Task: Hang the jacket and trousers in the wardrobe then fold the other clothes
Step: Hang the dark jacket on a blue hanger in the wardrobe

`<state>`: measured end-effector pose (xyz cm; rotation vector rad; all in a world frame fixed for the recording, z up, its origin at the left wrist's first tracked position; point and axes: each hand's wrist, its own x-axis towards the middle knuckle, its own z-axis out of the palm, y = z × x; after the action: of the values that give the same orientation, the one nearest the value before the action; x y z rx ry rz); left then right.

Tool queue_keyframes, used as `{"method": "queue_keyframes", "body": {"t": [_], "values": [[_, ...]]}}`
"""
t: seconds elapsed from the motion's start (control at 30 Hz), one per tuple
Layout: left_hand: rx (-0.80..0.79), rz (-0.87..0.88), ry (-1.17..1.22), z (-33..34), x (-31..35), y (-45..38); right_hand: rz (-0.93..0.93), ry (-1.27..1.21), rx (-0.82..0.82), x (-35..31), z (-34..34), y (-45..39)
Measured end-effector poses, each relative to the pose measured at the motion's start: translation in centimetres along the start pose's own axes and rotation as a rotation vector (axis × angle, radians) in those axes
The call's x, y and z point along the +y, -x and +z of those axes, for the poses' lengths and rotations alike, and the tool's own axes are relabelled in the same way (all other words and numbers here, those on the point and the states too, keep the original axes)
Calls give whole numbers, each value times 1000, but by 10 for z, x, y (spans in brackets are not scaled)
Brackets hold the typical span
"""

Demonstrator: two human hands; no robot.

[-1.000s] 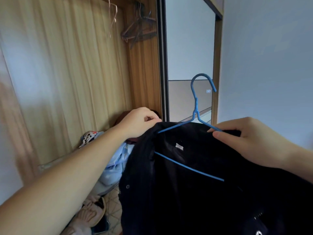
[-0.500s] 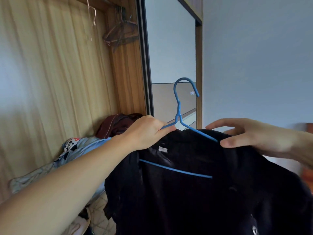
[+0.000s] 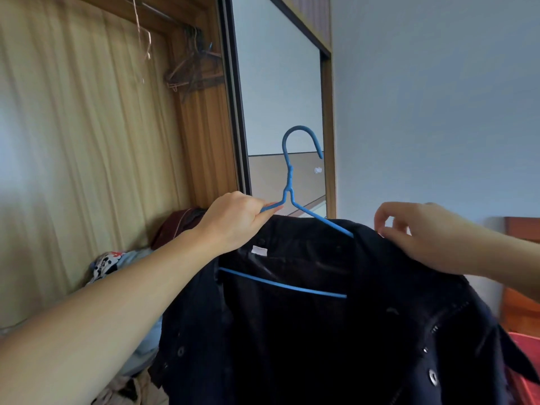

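Left hand [image 3: 233,220] in a tight grip on the blue hanger [image 3: 287,197], black jacket [image 3: 321,317] draped just below, right hand [image 3: 420,233] loosely open at its far shoulder edge, wardrobe rail [image 3: 163,13] free above-left.

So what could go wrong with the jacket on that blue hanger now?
The dark jacket might slide off the blue hanger, since the right hand only rests loosely on its shoulder. Only the left hand grips the hanger, so it could tip. The rail's empty hangers could also snag its hook.
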<state>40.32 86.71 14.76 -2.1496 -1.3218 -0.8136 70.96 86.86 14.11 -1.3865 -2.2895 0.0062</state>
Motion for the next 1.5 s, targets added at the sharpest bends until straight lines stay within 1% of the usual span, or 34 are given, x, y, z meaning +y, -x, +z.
{"method": "queue_keyframes", "body": {"t": [0.03, 0.07, 0.1, 0.13, 0.2, 0.27, 0.3, 0.33, 0.37, 0.4, 0.47, 0.53, 0.6, 0.7, 0.73, 0.8, 0.87, 0.93, 1.0, 1.07, 1.13, 1.23, 1.3, 1.43, 1.5], "values": [[-12, -15, -5, -1, -1, -1, -58, 180, 104, 2, 3, 1], [-25, -29, -5, -2, -2, -2, -130, 256, 212, 3, 5, 4], [-34, -43, 5, -4, -3, -2, -211, 211, 281, 0, 7, 8], [-35, -57, 22, -6, -2, -3, -275, 108, 294, -4, 8, 13], [-26, -72, 57, -12, -2, -6, -308, 11, 190, -10, 12, 19], [-24, -80, 75, -17, -7, -9, -257, -73, 17, -16, 17, 21], [-26, -85, 71, -18, -10, -10, -202, -202, -97, -20, 18, 23], [-32, -91, 65, -19, -14, -10, -150, -386, -206, -24, 20, 24], [-35, -105, 56, -20, -18, -9, -106, -561, -285, -29, 22, 25], [-37, -130, 44, -20, -21, -10, -81, -688, -310, -37, 22, 28], [-44, -204, -3, -20, -24, -11, -49, -832, -279, -51, 22, 30], [-46, -286, -12, -23, -24, -12, -47, -861, -215, -59, 19, 26], [-29, -333, 29, -29, -19, -12, -43, -876, -163, -64, 9, 19], [30, -390, -46, -41, 0, -10, -19, -991, -130, -67, -11, 10], [91, -436, -1, -47, 10, -9, -8, -1024, -130, -68, -18, 3], [247, -528, 249, -61, 40, -11, 0, -1054, -109, -76, -32, -12], [325, -563, 484, -74, 77, -9, -31, -1058, -75, -88, -45, -32], [340, -565, 595, -83, 110, -5, -71, -1080, -63, -105, -59, -48], [412, -556, 628, -89, 133, 1, -116, -1127, -82, -122, -73, -60], [467, -615, 602, -96, 146, 7, -162, -1177, -114, -140, -87, -67], [448, -662, 514, -99, 153, 11, -209, -1218, -130, -157, -100, -70], [430, -638, 379, -98, 158, 4, -255, -1264, -117, -179, -116, -77], [489, -659, 318, -98, 151, -5, -279, -1277, -89, -192, -126, -84], [645, -676, 268, -92, 121, -25, -349, -1248, 3, -213, -139, -107], [682, -674, 223, -92, 97, -34, -380, -1240, 54, -225, -140, -123]]}}
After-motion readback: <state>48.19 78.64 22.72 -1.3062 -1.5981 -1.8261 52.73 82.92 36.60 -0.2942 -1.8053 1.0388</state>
